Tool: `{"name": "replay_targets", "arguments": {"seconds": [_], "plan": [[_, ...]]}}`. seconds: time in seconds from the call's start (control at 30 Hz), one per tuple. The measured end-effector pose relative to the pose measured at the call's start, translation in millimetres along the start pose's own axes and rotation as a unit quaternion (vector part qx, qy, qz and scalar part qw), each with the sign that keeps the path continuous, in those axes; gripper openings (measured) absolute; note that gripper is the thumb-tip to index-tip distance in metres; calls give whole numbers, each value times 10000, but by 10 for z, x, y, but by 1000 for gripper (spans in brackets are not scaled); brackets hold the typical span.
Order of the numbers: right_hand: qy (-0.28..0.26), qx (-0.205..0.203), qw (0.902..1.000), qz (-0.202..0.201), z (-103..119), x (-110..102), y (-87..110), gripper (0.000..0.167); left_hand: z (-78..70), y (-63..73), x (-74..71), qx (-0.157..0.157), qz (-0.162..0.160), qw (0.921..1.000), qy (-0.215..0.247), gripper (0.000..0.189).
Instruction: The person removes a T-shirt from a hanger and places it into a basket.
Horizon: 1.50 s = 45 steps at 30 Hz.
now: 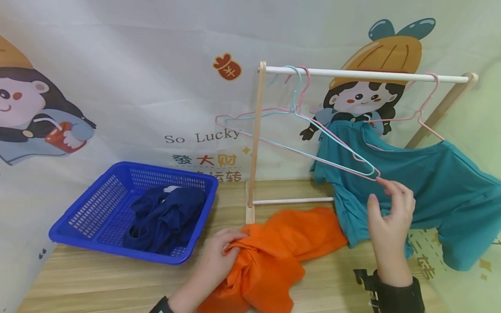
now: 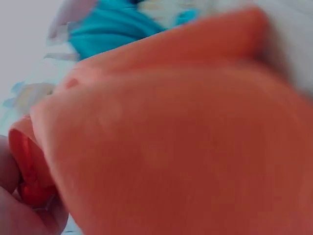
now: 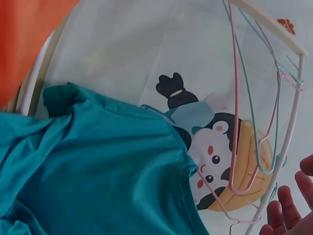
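My left hand (image 1: pixel 217 256) pinches a gathered fold of an orange garment (image 1: pixel 278 252) lying crumpled on the table. In the left wrist view the orange cloth (image 2: pixel 171 137) fills most of the picture. My right hand (image 1: pixel 393 217) is raised with fingers extended, its fingertips right at the lower corner of two bare hangers. One is a light-blue hanger (image 1: pixel 301 82), the other a pink hanger (image 1: pixel 309 80), both hooked over the rack's bar. In the right wrist view the fingers (image 3: pixel 288 208) hold nothing. Behind the right hand hangs a teal shirt (image 1: pixel 422 174) on another pink hanger (image 1: pixel 432 130).
A wooden rack (image 1: pixel 256 143) with a white top bar (image 1: pixel 364 75) stands at the back right. On the left, a blue plastic basket (image 1: pixel 117 252) contains a crumpled navy garment (image 1: pixel 168 217). A printed cloth (image 1: pixel 156 87) covers the wall behind.
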State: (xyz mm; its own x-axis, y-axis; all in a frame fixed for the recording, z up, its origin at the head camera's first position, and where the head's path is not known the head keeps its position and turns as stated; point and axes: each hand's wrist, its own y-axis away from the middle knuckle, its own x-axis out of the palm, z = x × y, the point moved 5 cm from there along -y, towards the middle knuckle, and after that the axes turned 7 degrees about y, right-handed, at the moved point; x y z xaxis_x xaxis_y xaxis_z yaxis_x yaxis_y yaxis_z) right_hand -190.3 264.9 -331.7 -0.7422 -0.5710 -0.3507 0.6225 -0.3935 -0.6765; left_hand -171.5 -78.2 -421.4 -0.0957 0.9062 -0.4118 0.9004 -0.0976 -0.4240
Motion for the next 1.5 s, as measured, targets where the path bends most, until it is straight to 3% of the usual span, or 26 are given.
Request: {"name": "replay_targets", "arguments": {"seconds": [0.17,0.33,0.43,0.5,0.57,0.67,0.77,0.83,0.93,1.1,1.2,1.3,1.5], "plan": [[244,20,9996,-111,-88,-94,-71,31,-337,-210,-437,187,-606,9931,988,38],[600,141,9976,-306,-180,-223,-191,33,-596,-352,-853,607,-1257,9839,1115,29],[853,298,9957,-200,-226,-311,-277,35,-695,-418,-1061,811,-1679,9751,1203,24],[1086,321,9935,-85,-251,-377,-349,37,-744,-451,-1192,863,-2003,9679,1253,23],[1289,325,9911,42,-280,-448,-424,39,-777,-485,-1310,707,-2282,9585,1557,23],[1476,190,9887,150,-285,-519,-533,41,-814,-537,-1488,269,-2696,9389,2121,24],[1522,69,9879,286,-253,-543,-620,42,-871,-600,-1652,-90,-3060,9078,2867,25],[1578,28,9867,383,-226,-549,-676,43,-941,-656,-1763,-63,-3300,8861,3253,25],[1768,34,9827,544,-198,-568,-763,45,-1084,-746,-1931,377,-3684,8542,3649,23],[2070,-2,9762,649,-188,-632,-901,46,-1315,-819,-2182,1486,-4304,8241,3369,16],[2182,-97,9734,688,-207,-658,-968,47,-1334,-816,-2290,1792,-4630,8269,2643,14],[2321,-198,9692,797,-251,-666,-1023,48,-1227,-816,-2350,1839,-4786,8390,1822,16],[2648,-303,9582,1044,-353,-665,-1110,50,-804,-861,-2362,1138,-4786,8700,325,21]]}}
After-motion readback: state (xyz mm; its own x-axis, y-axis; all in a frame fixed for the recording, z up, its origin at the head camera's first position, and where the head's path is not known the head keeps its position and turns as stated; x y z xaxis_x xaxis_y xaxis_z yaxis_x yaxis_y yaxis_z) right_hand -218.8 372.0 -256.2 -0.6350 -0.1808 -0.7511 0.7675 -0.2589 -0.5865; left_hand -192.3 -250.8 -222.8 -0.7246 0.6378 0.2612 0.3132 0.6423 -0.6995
